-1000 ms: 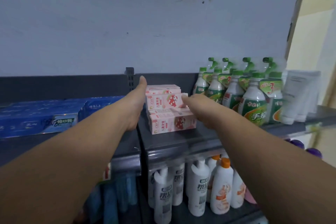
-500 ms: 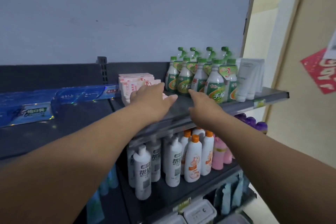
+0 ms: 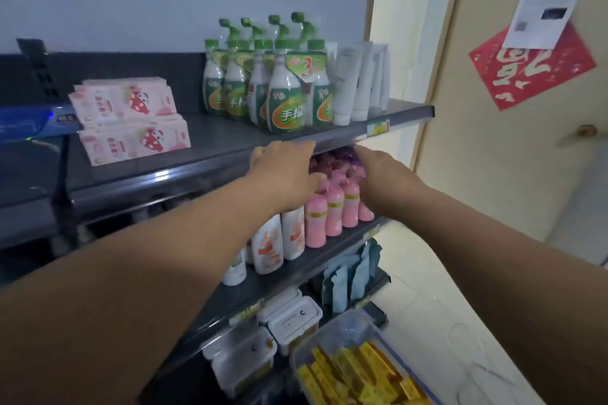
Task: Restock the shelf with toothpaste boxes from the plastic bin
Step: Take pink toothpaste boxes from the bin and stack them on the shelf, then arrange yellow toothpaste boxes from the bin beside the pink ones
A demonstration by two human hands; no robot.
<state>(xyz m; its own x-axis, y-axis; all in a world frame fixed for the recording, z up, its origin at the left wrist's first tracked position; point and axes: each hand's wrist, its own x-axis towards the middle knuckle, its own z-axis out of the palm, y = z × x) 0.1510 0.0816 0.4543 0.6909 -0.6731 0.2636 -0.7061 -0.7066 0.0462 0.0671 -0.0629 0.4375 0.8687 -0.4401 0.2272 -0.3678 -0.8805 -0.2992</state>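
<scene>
Left hand [image 3: 283,171] and right hand [image 3: 383,174] hang empty, fingers loosely straight; the blurred gold toothpaste boxes [image 3: 358,368] in the plastic bin [image 3: 342,327] at five o'clock are probably light, stiff cardboard, best pinched across the long sides.

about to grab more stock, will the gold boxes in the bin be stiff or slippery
Probably stiff: the gold boxes look like flat-sided cartons. Their shiny faces may slip. They lie loosely piled in the bin, so neighbours could shift when one is lifted.

Both hands empty, left hand [image 3: 283,171] and right hand [image 3: 383,174] near shelf [image 3: 230,141] front edge; pink toothpaste boxes [image 3: 131,122] stacked at left end.
</scene>
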